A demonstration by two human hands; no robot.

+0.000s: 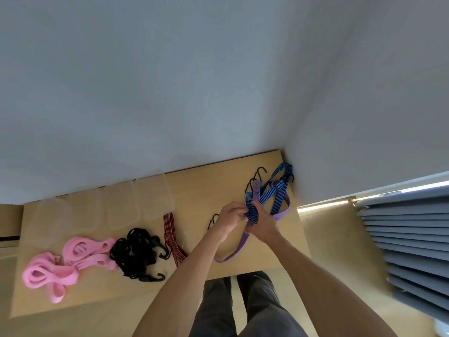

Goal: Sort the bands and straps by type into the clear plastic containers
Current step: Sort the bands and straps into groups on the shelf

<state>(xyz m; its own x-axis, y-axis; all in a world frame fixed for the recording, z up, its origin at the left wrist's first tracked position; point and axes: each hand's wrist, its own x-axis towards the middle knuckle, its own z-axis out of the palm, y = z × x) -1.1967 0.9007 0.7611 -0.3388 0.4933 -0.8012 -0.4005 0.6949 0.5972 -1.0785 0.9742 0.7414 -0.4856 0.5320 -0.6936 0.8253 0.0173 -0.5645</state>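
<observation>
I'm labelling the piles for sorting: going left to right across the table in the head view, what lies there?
pink bands → black hooked cords → red striped strap → left hand → blue striped straps, gripped by both hands over a purple band.

walls: pale grey | table: light wood (corner-set) | blinds: grey

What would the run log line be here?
hands: left hand and right hand grip blue striped straps | clear containers: nothing inside
</observation>
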